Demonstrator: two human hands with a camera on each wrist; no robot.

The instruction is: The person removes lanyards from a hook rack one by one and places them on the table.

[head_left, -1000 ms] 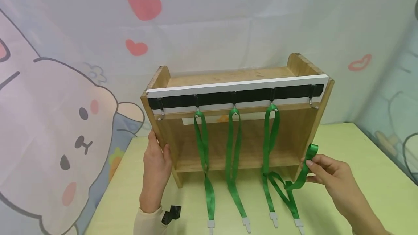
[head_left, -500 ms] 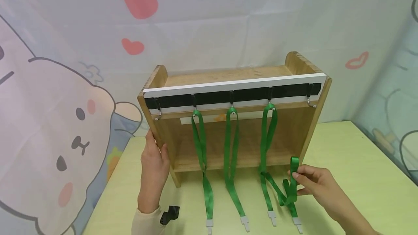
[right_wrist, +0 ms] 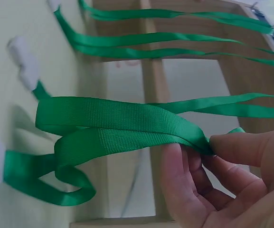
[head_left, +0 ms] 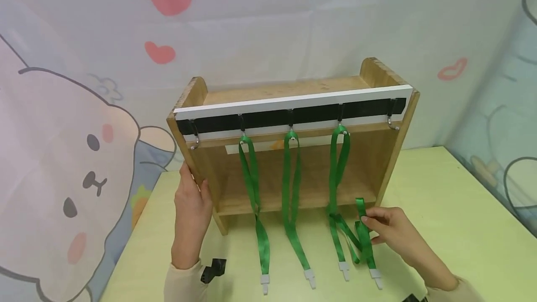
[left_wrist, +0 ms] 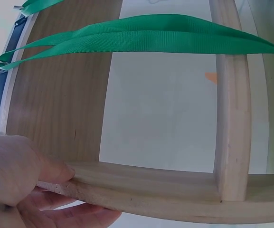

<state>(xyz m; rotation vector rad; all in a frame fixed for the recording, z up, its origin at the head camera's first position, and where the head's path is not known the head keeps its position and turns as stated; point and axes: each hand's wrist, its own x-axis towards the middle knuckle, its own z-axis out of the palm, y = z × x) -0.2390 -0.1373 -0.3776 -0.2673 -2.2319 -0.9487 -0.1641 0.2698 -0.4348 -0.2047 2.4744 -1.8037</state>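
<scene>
At your near side, a black fitting (head_left: 214, 270) sits at each wrist, two in all. Four green ribbon lanyards lie before you, each ending in one white clip (head_left: 375, 275) above the table (head_left: 444, 236), whose near edge is out of view. You pinch the held lanyard (head_left: 367, 246) between the thumb and fingers of your right hand (head_left: 392, 229), in front of the shelf's lower right corner, its strap gathered in loose folds. Judging by its sheen, it should handle as light, limp, slightly slippery and hardly fragile; the flat strap near the top of its loop is the best hold.

Farther off, your left hand (head_left: 193, 206) grips the left side panel (left_wrist: 141, 190) of the single wooden shelf (head_left: 285, 90), which looks stiff and much heavier. Three lanyards hang down its front: the left (head_left: 262, 241), the middle (head_left: 298, 248) and the right lanyard (head_left: 333, 171). The last passes just beside your held strap; contact cannot be told.

Along the shelf's upper front edge, five hooks (head_left: 389, 120) line the black band (head_left: 268, 119) of one white board (head_left: 289, 100), lanyards hanging from the inner three. Behind stands a printed backdrop (head_left: 285, 27).
</scene>
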